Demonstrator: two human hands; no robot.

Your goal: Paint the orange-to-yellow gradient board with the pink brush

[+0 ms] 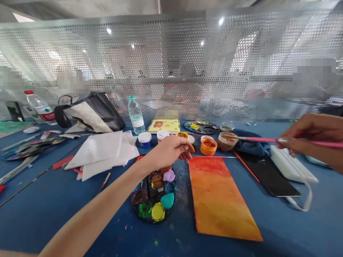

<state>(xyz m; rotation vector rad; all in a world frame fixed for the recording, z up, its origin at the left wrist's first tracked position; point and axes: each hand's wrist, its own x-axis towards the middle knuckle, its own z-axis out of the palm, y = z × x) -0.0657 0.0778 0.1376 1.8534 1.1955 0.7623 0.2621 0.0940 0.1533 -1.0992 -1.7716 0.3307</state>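
My right hand holds a pink-handled paintbrush level, its bristle end over a cup of brownish water. My left hand hangs above the far end of the paint palette, fingers loosely bent and apart, with nothing visible in them. Just behind it stands a yellow paint jar, partly hidden by the hand. An orange paint jar is to its right. Below lies a sheet painted red to orange to yellow. Another thin brush lies across its top edge.
White paper sheets, a black bag and a water bottle are at left. A black phone, white tissue pack and blue cloth lie at right. A perforated metal screen closes off the table's back.
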